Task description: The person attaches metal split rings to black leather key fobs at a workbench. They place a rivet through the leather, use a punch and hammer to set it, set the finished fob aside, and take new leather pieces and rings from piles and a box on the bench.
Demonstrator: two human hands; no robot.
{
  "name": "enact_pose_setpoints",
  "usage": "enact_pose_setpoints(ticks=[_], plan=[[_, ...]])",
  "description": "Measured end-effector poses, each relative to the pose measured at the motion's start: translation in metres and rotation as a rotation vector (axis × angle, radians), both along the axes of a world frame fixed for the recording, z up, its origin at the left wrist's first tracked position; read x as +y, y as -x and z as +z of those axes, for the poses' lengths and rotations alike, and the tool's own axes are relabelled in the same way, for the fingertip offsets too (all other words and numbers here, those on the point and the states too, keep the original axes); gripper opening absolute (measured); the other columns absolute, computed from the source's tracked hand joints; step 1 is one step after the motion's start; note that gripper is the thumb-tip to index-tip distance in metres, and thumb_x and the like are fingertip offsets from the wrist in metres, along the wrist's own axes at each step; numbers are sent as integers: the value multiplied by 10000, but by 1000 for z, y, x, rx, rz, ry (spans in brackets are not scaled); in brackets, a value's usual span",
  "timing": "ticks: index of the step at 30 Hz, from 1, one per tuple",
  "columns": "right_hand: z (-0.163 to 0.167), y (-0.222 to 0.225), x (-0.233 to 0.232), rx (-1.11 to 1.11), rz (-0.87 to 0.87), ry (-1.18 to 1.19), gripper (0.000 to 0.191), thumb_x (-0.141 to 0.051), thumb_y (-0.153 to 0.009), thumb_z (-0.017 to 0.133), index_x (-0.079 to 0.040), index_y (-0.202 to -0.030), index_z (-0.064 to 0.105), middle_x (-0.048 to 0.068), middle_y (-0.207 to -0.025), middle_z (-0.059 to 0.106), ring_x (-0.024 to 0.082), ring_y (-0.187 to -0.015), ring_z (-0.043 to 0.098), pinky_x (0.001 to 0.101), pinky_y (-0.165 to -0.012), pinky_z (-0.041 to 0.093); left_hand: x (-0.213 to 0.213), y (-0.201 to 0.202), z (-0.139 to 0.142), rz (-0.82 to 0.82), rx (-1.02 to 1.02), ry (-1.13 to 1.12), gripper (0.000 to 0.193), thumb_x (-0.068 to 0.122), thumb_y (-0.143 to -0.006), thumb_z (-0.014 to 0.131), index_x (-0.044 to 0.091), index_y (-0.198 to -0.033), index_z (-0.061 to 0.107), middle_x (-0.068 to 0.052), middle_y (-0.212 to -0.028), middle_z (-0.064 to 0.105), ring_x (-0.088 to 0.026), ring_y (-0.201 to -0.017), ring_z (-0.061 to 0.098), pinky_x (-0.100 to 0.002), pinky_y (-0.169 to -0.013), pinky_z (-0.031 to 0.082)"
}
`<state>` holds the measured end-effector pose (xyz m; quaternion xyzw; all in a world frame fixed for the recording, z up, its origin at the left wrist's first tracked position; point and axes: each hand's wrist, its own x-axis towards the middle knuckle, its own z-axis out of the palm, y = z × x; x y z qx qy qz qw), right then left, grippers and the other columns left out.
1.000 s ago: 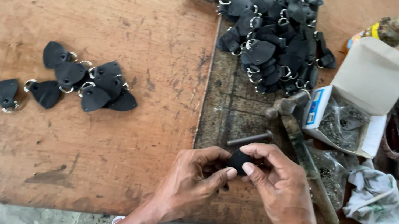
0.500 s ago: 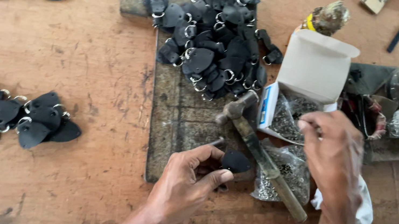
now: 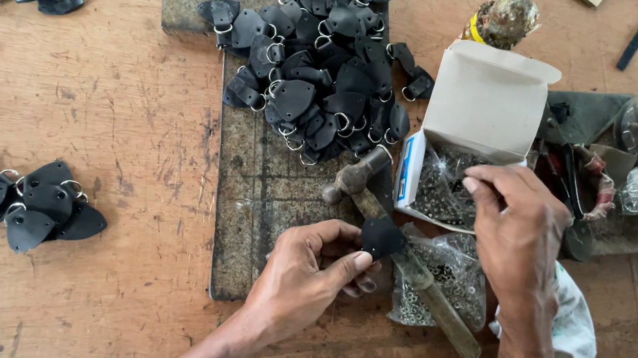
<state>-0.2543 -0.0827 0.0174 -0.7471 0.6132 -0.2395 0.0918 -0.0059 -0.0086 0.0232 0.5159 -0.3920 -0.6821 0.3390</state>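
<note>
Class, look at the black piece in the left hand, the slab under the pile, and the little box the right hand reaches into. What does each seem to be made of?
Black piece: probably leather or a leather-like sheet, matte and folded flat.
Slab: looks like metal, dark, pitted and rust-stained, though worn wood cannot be ruled out.
Box: thin white cardboard, with creased flaps.

Wooden bench (image 3: 121, 109) — metal slab (image 3: 248, 184), black leather tabs (image 3: 9, 203)
</note>
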Motion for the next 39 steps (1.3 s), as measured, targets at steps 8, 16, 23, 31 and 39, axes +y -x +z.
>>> enact_pose_setpoints(ticks=[8, 16, 23, 31, 39], plan=[[12, -27, 60, -502, 262, -163, 74, -88, -917, 748, -113, -983, 769, 42, -956, 802, 133, -842, 770, 265, -730, 660, 0, 2, -6, 39, 61, 49, 265, 168, -926, 701, 6, -1134, 719, -61, -877, 792, -97, -762, 742, -265, -706, 645], [27, -52, 74, -338, 255, -76, 109, -93, -900, 745, -52, -998, 718, 76, -988, 778, 171, -927, 771, 289, -787, 620, 3, 2, -7, 37, -6, 160, 243, 197, -934, 718, 4, -1080, 730, -47, -841, 776, -88, -757, 728, -258, -691, 630], [6, -63, 72, -350, 238, 46, 116, -81, -927, 737, -72, -1042, 718, 57, -1050, 738, 155, -956, 738, 244, -800, 629, 7, -5, -6, 27, 119, 111, 242, 193, -944, 714, -7, -1079, 727, -56, -841, 770, -88, -771, 724, -256, -685, 624], [-11, -77, 82, -739, 77, -139, 122, -23, -927, 733, -50, -1044, 756, 30, -1094, 681, 43, -880, 649, 178, -741, 558, 9, -7, -12, 69, 127, 117, 255, 179, -948, 720, -31, -1093, 716, -74, -882, 761, -81, -803, 701, -259, -716, 627], [-6, -80, 87, -498, 173, 67, 152, -45, -923, 749, -79, -1070, 766, 69, -1131, 728, 152, -1003, 732, 253, -854, 638, 7, -10, -14, 109, 239, 113, 264, 177, -941, 703, -24, -1112, 706, -57, -929, 767, -84, -846, 725, -260, -749, 647]])
